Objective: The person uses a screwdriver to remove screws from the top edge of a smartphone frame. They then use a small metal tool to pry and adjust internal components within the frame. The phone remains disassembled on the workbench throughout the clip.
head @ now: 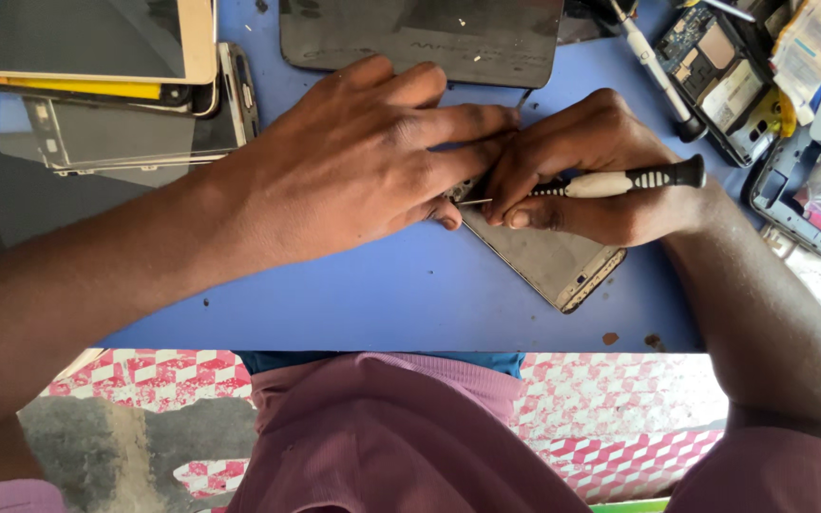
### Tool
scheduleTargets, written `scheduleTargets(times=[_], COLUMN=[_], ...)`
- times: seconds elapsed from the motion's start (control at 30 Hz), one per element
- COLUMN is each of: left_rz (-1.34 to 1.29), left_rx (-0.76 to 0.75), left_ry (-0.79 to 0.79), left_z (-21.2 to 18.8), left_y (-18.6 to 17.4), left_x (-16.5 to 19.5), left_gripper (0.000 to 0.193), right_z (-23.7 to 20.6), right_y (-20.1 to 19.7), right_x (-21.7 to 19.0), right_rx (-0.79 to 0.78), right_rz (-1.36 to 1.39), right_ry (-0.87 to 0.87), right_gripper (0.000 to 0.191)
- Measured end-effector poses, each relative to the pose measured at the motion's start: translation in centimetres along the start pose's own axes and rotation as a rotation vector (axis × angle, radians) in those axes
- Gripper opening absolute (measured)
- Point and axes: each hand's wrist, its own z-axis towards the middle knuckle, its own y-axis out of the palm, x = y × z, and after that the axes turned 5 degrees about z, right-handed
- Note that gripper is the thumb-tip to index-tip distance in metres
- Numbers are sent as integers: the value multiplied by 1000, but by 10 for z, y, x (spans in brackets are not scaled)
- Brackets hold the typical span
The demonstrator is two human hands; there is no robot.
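Gripping a small screwdriver (620, 180) with a white-and-black handle, the right hand (591, 166) points its thin tip toward the left hand (372, 152), which presses flat on a phone frame (548, 261) — fingers spread, holding nothing. That frame lies near the middle of the blue table (382, 304). Other phone parts — a dark panel (420, 38), an opened phone (729, 85), perhaps screens (87, 43) — crowd the far edge.
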Motion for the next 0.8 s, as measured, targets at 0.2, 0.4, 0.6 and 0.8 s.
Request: scheduleTargets(times=[0.2, 0.4, 0.6, 0.8], left_rz=[-98, -126, -90, -61], left_rx=[-23, -47, -30, -3], left_ry=[30, 18, 24, 25], left_z=[-1, -1, -2, -2], left_y=[5, 2, 3, 6], left_x=[-11, -13, -12, -11], left_gripper=[54, 67, 76, 75], right_z=[-10, -13, -8, -10], right_y=[5, 8, 4, 5], right_x=[-4, -4, -2, -3], right_rx=[120, 188, 149, 160], right_rz=[51, -10, 48, 26], right_ry=[91, 125, -51, 3], right_gripper=[16, 17, 17, 10])
